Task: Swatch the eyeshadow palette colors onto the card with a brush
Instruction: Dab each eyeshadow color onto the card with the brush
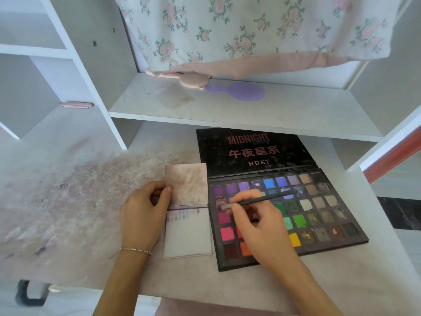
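Two hands: both were in the lower middle of the frame, working over a white desk (341, 281) dusted with pinkish powder stains
Left hand (142, 215): it lay curled at the left edge of the card, thumb on top and fingers tucked at the edge, pinning it; a thin bracelet (135, 250) circled the wrist
Right hand (257, 221): it was closed in a pencil grip around the brush, hovering over the left part of the palette's pans
Brush (262, 200): a slim dark handle slanted up to the right; its pale bristle end pointed left over the pans near the palette's left edge, and whether it touched powder I could not tell
Card (188, 233): it lay flat in the centre of the frame, just left of the palette; the upper part was smudged pink-brown, a short row of faint purple strokes sat below the middle line, and the lower part was bare
Eyeshadow palette (319, 215): it lay open right of centre, with rows of purple, blue, green, pink, yellow and brown pans; the black lid (255, 151) lay back, printed "MIDNIGHT" and "HDKT"
Shelf (227, 110): above the palette, it held a purple paddle-shaped item (241, 91) below a hanging floral cloth (250, 30)
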Demonstrator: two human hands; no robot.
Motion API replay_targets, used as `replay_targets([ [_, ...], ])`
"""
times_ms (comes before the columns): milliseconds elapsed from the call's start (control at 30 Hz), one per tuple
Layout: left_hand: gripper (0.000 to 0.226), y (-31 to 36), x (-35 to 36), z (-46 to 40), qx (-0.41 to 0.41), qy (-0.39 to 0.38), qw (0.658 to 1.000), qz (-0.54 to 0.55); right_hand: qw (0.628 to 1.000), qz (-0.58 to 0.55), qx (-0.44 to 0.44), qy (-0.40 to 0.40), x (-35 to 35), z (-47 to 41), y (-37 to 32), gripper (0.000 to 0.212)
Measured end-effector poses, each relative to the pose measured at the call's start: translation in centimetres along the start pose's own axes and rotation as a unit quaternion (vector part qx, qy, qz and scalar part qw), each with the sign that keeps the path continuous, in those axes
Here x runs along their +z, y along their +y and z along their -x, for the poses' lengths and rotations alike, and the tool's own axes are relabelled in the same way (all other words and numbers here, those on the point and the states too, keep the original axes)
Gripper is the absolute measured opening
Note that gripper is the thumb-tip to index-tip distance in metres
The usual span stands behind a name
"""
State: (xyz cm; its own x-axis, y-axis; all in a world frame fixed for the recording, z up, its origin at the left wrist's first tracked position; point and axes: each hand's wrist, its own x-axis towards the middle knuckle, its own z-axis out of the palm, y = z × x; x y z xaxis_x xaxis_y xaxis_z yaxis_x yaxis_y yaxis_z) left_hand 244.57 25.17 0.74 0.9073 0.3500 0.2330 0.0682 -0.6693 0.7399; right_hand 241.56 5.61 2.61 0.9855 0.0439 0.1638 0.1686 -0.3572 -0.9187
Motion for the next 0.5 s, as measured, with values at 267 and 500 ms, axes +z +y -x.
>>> replay_targets([
  [267,0.007,-0.2,-0.1,0.0,0.005,-0.006,1.000,0.011,0.997,0.019,0.002,-0.076,3.0,-0.9,-1.1,0.012],
  [500,0.006,-0.3,0.1,-0.1,0.015,0.001,1.000,0.012,0.994,0.051,0.008,-0.094,3.2,-0.9,-0.9,0.009],
])
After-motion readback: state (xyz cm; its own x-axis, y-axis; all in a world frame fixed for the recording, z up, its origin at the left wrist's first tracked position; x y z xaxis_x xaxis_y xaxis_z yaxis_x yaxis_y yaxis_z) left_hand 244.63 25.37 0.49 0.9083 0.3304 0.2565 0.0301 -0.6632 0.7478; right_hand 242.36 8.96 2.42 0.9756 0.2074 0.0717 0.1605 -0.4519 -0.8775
